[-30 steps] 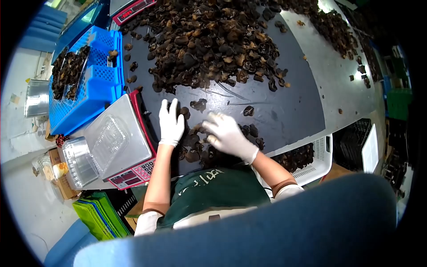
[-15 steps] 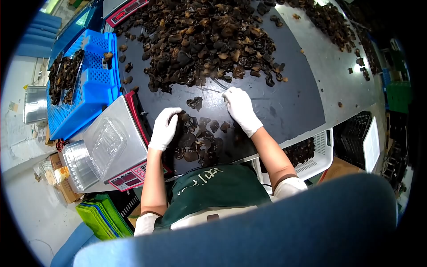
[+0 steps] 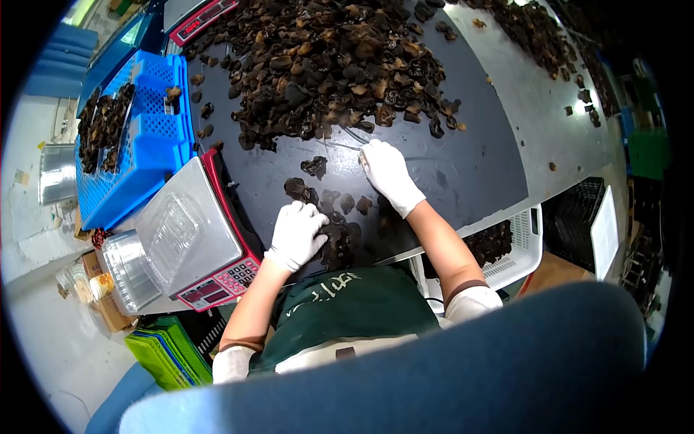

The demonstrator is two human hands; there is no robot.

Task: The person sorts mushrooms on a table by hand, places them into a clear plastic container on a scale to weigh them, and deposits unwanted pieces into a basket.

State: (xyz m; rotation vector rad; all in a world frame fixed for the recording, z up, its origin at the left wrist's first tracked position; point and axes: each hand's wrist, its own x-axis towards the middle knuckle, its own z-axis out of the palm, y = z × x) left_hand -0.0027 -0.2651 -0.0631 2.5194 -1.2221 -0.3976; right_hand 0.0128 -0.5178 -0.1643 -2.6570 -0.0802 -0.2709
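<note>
Both hands wear white gloves. My left hand (image 3: pixel 298 235) rests on a small group of dark mushroom-like pieces (image 3: pixel 341 239) near the table's front edge, its fingers curled; what lies under them is hidden. To the right and farther forward, my right hand (image 3: pixel 387 170) touches the dark mat (image 3: pixel 463 170) just below the large pile (image 3: pixel 325 72) of brown and black pieces. Its fingers are bent together, and whatever they hold cannot be made out. A single dark piece (image 3: pixel 314 167) lies between the hands and the pile.
At the left stand a scale (image 3: pixel 189 228) with a clear tray on it and a blue basket (image 3: pixel 144 137) holding more pieces. Another scale (image 3: pixel 202 20) is at the back. A white basket (image 3: pixel 531 235) with dark pieces sits below the table's right front edge.
My left hand has come down and right onto the small group of pieces. My right hand first moved forward and right, away from that group, and has since stayed nearly in place.
</note>
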